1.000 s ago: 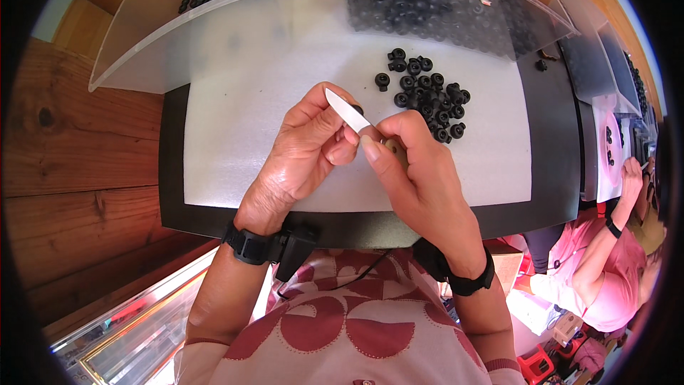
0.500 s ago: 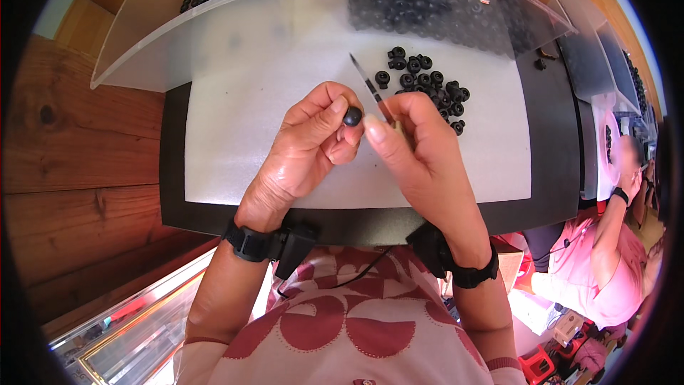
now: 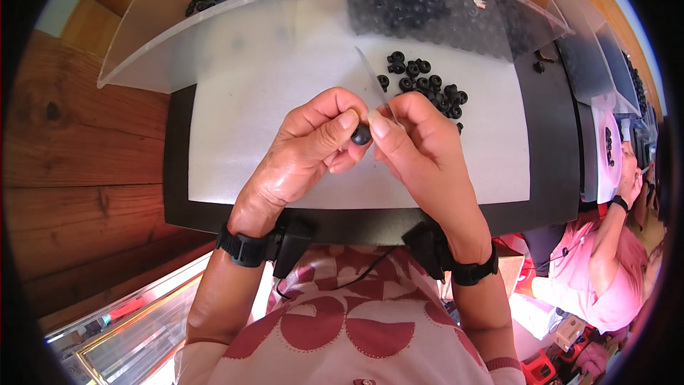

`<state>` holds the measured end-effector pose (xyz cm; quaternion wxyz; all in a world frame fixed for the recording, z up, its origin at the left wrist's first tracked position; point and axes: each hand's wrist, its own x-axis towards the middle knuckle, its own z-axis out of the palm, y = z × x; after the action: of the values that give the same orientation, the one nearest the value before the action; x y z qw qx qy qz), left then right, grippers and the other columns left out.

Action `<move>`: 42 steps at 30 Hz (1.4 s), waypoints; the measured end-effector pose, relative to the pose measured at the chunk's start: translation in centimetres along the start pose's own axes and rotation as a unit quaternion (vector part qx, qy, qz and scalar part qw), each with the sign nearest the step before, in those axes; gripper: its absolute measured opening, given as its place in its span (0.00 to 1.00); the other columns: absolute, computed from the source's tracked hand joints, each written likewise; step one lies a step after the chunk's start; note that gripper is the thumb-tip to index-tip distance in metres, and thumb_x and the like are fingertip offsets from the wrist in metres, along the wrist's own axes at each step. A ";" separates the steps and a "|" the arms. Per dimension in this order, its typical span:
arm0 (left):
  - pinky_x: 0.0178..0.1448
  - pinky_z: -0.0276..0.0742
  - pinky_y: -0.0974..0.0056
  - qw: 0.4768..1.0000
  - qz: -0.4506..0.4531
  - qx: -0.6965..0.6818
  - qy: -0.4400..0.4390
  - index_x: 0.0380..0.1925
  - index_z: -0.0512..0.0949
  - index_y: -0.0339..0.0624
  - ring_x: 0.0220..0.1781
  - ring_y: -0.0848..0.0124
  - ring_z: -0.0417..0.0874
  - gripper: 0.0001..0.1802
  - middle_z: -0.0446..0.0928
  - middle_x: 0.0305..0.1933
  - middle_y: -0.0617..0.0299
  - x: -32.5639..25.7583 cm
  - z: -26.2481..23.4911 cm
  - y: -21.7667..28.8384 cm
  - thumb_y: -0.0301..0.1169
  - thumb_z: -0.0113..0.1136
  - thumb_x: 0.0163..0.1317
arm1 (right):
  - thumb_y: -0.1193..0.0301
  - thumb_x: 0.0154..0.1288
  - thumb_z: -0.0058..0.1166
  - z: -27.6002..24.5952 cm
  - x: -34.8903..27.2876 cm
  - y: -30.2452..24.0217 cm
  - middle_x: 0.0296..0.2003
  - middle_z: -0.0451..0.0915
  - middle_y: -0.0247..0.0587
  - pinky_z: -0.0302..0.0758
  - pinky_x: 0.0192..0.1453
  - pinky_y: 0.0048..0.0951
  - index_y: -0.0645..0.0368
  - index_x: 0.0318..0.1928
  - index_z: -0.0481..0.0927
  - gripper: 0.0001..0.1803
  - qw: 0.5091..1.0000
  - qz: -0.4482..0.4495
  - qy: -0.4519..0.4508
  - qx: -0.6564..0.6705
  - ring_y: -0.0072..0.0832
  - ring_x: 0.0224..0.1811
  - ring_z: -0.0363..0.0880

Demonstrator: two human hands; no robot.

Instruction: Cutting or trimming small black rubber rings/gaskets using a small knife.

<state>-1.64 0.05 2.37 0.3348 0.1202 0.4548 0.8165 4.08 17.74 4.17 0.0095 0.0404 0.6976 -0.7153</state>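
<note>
Between the thumb and fingers of my left hand point(image 3: 313, 139) is a small round black part point(image 3: 361, 135), its smooth domed side showing. My right hand point(image 3: 424, 142) is closed on a thin knife point(image 3: 371, 71); its narrow pointed blade sticks up and away from me, and its handle is hidden in the palm. The right thumb and fingertips meet the part's upper right edge, beside the left fingertips. Just beyond the right hand, a loose group of similar black parts point(image 3: 435, 87), knobbed and with holes, lies on the white mat point(image 3: 242, 164).
A clear bin point(image 3: 427, 11) full of black parts stands at the far side. Another clear bin point(image 3: 178, 36) is at far left, with black parts in it. More bins point(image 3: 598, 57) and a pink tray point(image 3: 608, 146) stand at right, near a co-worker in a pink shirt point(image 3: 595, 274).
My hands have come together, and the black part has moved slightly nearer to me and right. The knife blade has turned, now showing its pale flat side. The co-worker's hands have moved.
</note>
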 end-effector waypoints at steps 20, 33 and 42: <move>0.36 0.73 0.73 0.879 0.261 0.310 0.253 0.47 0.81 0.39 0.31 0.80 0.76 0.10 0.84 0.41 0.62 0.7 1.4 9.8 0.29 0.52 0.75 | 0.68 0.75 0.59 -3.1 -3.1 -0.3 0.31 0.71 0.25 0.63 0.36 0.17 0.61 0.45 0.76 0.09 0.996 -0.050 0.072 -0.034 0.12 0.31 0.62; 0.46 0.78 0.46 0.656 0.049 0.739 0.145 0.37 0.78 0.38 0.40 0.43 0.84 0.14 0.85 0.37 0.48 7.6 2.2 0.1 0.39 0.62 0.67 | 0.67 0.75 0.60 -3.5 -3.3 0.2 0.32 0.73 0.25 0.64 0.36 0.18 0.61 0.45 0.77 0.10 0.996 -0.032 0.069 -0.052 0.13 0.32 0.63; 0.41 0.78 0.62 0.876 -0.034 0.468 0.112 0.44 0.78 0.37 0.33 0.66 0.84 0.11 0.84 0.35 0.56 4.4 1.6 2.0 0.31 0.63 0.66 | 0.68 0.76 0.58 -3.8 -2.5 0.6 0.32 0.73 0.26 0.65 0.36 0.19 0.62 0.47 0.76 0.10 0.994 -0.054 0.074 -0.059 0.13 0.31 0.63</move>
<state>-4.96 3.27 4.39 0.2142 0.1552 0.8219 0.5045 6.78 21.36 3.65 -0.0789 0.0548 0.7383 -0.6676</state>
